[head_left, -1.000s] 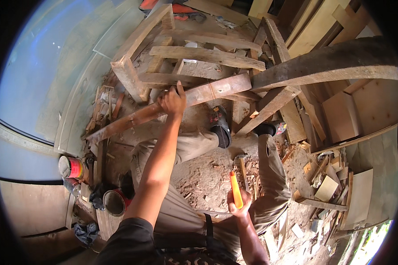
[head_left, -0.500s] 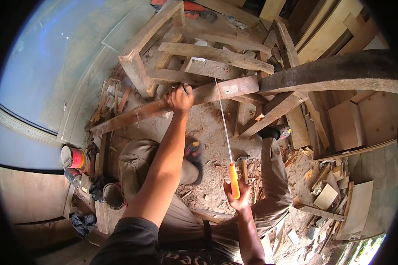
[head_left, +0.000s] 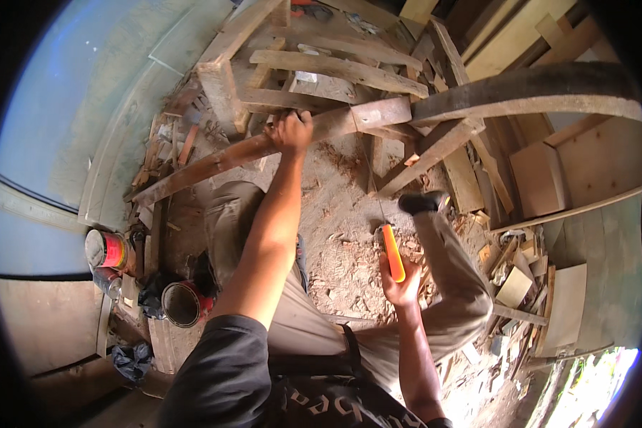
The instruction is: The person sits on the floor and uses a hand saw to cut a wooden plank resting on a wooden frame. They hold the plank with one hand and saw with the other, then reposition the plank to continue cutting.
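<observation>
A long brown wooden beam (head_left: 200, 173) slants across the middle, its right part lying over the wooden supports. My left hand (head_left: 290, 132) is closed around it, left of where a saw crosses. My right hand (head_left: 404, 284) grips the orange handle of the handsaw (head_left: 392, 253). Its thin blade, seen nearly edge-on, runs up from the handle to the beam's right part. How deep the blade sits in the wood cannot be made out.
A curved dark beam (head_left: 528, 93) extends right over a rough timber frame (head_left: 335, 70). Chips and offcuts (head_left: 517, 285) litter the floor around my legs. Paint cans (head_left: 182, 303) and a black plastic bag (head_left: 132, 362) stand at left, near a pale blue panel (head_left: 64, 121).
My right hand and the saw handle have moved forward, toward the beam. My left hand keeps its hold on the beam. My legs have shifted, and the whole view has moved slightly.
</observation>
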`<state>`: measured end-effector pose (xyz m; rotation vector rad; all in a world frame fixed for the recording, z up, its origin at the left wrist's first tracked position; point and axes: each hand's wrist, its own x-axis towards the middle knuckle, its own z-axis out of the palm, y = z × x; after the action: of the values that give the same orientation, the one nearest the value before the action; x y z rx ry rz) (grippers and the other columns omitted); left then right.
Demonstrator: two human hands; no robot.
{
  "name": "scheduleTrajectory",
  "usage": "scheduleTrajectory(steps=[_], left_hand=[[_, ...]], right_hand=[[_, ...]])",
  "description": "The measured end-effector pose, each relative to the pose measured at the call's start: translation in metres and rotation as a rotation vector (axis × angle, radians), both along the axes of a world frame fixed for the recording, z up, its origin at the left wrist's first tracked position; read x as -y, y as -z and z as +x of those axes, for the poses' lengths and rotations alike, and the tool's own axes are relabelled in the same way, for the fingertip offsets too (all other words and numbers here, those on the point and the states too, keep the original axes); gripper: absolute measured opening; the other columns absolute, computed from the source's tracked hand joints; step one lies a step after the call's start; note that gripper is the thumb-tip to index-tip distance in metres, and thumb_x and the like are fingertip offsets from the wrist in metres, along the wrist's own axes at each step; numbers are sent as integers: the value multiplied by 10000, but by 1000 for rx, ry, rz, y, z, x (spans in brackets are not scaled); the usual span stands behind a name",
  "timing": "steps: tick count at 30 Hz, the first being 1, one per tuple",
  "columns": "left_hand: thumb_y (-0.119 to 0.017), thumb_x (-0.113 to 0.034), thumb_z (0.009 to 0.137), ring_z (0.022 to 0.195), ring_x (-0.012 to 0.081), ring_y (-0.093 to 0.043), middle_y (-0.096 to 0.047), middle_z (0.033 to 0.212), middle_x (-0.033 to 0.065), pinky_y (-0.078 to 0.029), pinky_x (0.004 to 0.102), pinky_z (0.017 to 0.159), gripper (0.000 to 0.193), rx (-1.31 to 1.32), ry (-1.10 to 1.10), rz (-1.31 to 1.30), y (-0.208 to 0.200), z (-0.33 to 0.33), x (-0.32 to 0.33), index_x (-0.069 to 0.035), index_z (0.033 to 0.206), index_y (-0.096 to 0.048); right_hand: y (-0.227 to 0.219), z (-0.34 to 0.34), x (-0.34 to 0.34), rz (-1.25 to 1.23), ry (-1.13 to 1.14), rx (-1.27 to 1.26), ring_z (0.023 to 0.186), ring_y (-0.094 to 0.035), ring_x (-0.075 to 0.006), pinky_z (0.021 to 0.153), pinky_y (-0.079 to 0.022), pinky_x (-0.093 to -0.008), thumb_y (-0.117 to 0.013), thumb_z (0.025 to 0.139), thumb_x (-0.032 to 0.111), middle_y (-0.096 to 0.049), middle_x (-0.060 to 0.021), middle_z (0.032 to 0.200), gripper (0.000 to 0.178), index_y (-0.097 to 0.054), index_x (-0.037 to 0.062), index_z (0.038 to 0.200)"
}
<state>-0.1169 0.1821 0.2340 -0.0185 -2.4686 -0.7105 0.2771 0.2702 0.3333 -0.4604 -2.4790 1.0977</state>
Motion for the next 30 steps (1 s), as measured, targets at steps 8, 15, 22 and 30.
scheduleTrajectory(steps=[8,15,22,30], left_hand=[[-533,-471,862,963,404,-684,-739,883,205,-358,573,1069,451,113,-30,233,-22,0,-11,-104,851,-793],[-574,-351,824,823,323,-684,-741,794,111,-410,567,984,342,-176,-104,111,-8,2,-8,-84,709,-753],[-596,-375,829,973,374,-674,-745,862,147,-386,594,1010,342,-110,-41,218,-11,7,-13,-88,785,-776],[-533,-327,852,949,329,-680,-761,915,108,-410,506,969,360,-45,-54,103,-11,2,-11,-68,789,-776]], right_hand=[[34,-1,3,-55,26,-160,437,-406,-121,430,-343,-338,-646,909,103,-468,-70,512,226,-566,4,722],[94,-4,-19,77,-58,-278,395,-463,-197,416,-344,-355,-666,879,112,-462,-76,502,236,-547,31,692],[118,9,-37,61,-131,-248,531,-586,-272,499,-460,-382,-608,872,468,-551,-92,625,439,-633,35,805],[64,12,-8,-87,-174,-379,554,-655,-264,555,-542,-336,-648,792,212,-641,-112,656,211,-659,11,728]])
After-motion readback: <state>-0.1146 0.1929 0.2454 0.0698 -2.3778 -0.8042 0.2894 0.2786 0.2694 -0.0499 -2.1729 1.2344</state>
